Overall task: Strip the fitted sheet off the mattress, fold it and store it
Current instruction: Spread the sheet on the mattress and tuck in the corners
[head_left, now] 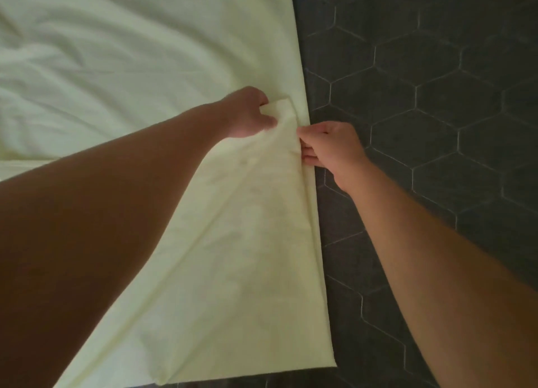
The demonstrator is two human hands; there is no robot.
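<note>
Seemingly, the sheet (262, 227) sits pinched between both hands (247, 113) (332, 148).

Counting now:
- fitted sheet (116, 67): 1 showing, pale yellow-green.
- Hands: 2 showing, left hand (247, 113) + right hand (332, 148); both (2 of 2) gripping cloth at sheet's right edge.
- Bare forearms (116, 198): 2 reaching in from near side.
- Raised fold (283, 111): 1 standing btwn hands.
- Sheet corner (330, 361): 1 showing, near right.
- Floor (495, 23): 1.
- Dark hex tiles (372, 102): dozen-plus showing, many getting cut by frame, exact no. unclear.
</note>
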